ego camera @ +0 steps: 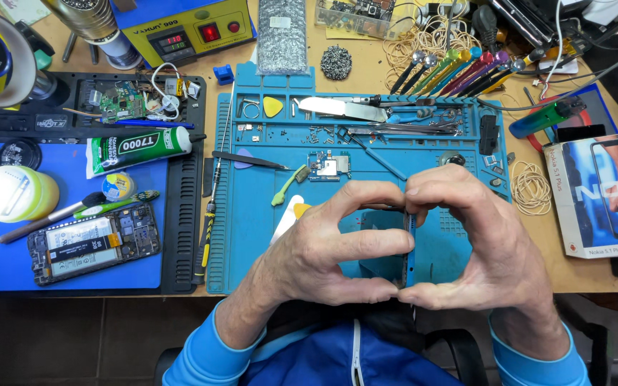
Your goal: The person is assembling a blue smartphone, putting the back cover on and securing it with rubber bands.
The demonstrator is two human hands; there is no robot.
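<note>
Left hand (323, 246), right hand (470, 246) both closed, pinching blue-edged phone (410, 246) edge-on between them.

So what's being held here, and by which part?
A thin blue-edged phone, seen edge-on, pinched between the left hand and right hand; fingers press its top end, thumbs its bottom end.

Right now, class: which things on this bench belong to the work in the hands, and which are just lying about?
In hand:
left hand
right hand
blue-edged phone, held on edge between both
blue work mat beneath

Lying about:
opened phone at left
glue tube
green-handled brush
small circuit board
rubber bands
phone box
</note>
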